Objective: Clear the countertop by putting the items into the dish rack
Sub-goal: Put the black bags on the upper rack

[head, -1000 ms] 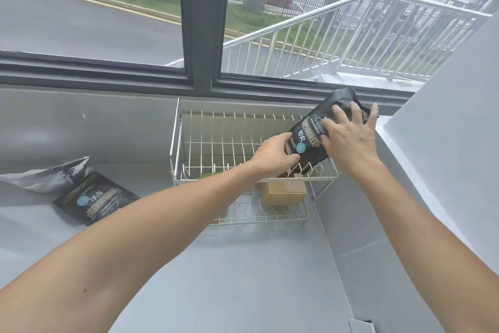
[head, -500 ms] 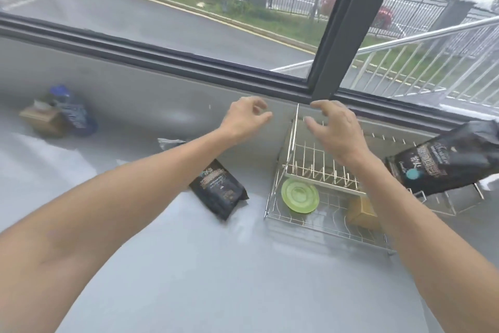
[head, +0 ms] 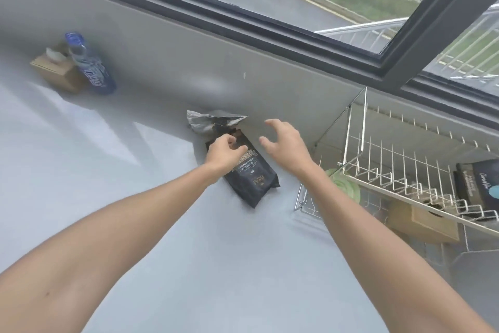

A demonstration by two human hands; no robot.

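The black bag [head: 247, 170] lies flat on the countertop [head: 189, 265] just left of the dish rack [head: 405, 178], its long axis running away toward the wall, with the left hand [head: 225, 154] nearer, fingers curled loosely over its upper half, and the right hand [head: 287, 145] spread open just beside it.

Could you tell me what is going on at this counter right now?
A person is clearing the countertop into the wire dish rack. The left hand is closing on a black bag lying on the counter, with the right hand open beside it. Another black bag already sits in the rack. A bottle and a tissue box wait further left.
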